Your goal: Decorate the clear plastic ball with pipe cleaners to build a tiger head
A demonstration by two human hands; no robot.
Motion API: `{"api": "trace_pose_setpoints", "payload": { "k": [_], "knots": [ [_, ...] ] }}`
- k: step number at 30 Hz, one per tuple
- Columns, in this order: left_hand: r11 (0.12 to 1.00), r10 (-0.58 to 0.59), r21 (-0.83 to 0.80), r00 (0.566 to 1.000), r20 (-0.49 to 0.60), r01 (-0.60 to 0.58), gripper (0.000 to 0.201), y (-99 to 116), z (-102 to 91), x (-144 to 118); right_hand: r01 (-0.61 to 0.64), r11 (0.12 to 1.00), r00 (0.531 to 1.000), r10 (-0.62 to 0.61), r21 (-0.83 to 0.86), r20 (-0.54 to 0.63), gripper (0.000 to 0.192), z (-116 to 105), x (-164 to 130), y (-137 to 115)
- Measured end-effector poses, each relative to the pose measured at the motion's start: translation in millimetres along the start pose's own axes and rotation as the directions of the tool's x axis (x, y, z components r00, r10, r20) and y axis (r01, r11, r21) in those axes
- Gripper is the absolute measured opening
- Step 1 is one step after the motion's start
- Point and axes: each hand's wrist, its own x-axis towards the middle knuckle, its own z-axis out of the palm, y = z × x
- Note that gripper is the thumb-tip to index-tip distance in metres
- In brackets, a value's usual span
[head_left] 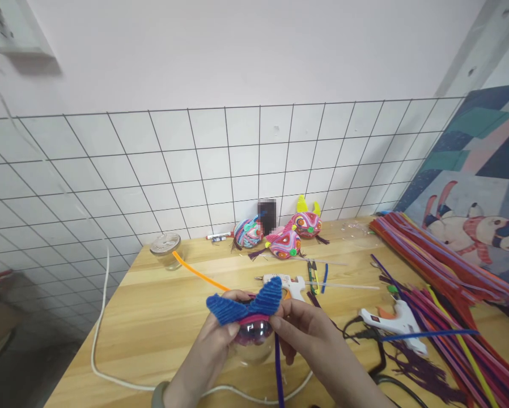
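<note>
Two bare hands are seen from above over a pale wooden bench [152,317]. Between them a clear plastic ball [254,343] is held just above the bench, near its front edge. The ball is wrapped at the top with a pink band, and two blue fuzzy ears [246,303] are fixed on it, spread like wings. The left hand [214,345] is closed around the left side of the ball, its fingers [233,296] curled over the top by the left ear. The right hand [305,334] is closed on the right side, with its fingers [280,309] pinched at the base of the right ear. One purple pipe cleaner [278,368] hangs down from under the ball between the hands, and one orange pipe cleaner [197,273] runs away behind the ball to the left.

Two white glue guns are laid on the bench: one glue gun [286,281] just behind the hands, a second glue gun [394,320] to the right, with black cords near it. Three finished colourful balls [282,241] are set near the tiled wall at the back. One glass jar [166,249] is placed at the back left. A large heap of pipe cleaners [445,272] in many colours is spread along the right side. One white cable [99,317] is trailed along the left edge of the bench.
</note>
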Motion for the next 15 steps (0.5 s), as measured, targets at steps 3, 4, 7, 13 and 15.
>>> {"api": "trace_pose_setpoints", "payload": {
  "k": [3, 4, 7, 13, 15],
  "knots": [
    [1.0, -0.002, -0.016, 1.0, -0.027, 0.002, 0.034, -1.0, 0.3, 0.2, -0.008, 1.0, 1.0, 0.008, 0.015, 0.003, 0.044, -0.9, -0.8, -1.1],
    [1.0, -0.011, -0.02, 0.999, -0.035, 0.011, 0.034, -0.3, 1.1, 0.0, -0.012, 1.0, 1.0, 0.012, 0.021, 0.003, 0.044, -1.1, -1.1, -1.4],
    [0.999, -0.044, -0.029, 0.998, -0.048, 0.042, 0.035, 3.8, 4.6, -0.6, -0.02, 0.999, 1.0, 0.02, 0.032, 0.008, 0.043, -1.4, -1.9, -2.0],
    [0.999, -0.039, -0.036, 0.998, -0.059, 0.037, 0.033, 8.5, 8.7, -1.2, -0.017, 1.0, 1.0, 0.017, 0.022, 0.0, 0.043, -0.7, -1.7, -3.1],
    [0.999, -0.03, -0.026, 0.998, -0.05, 0.029, 0.033, 8.4, 8.9, -1.5, -0.02, 1.0, 1.0, 0.02, 0.023, -0.003, 0.043, -0.4, -1.1, -2.6]
  ]
}}
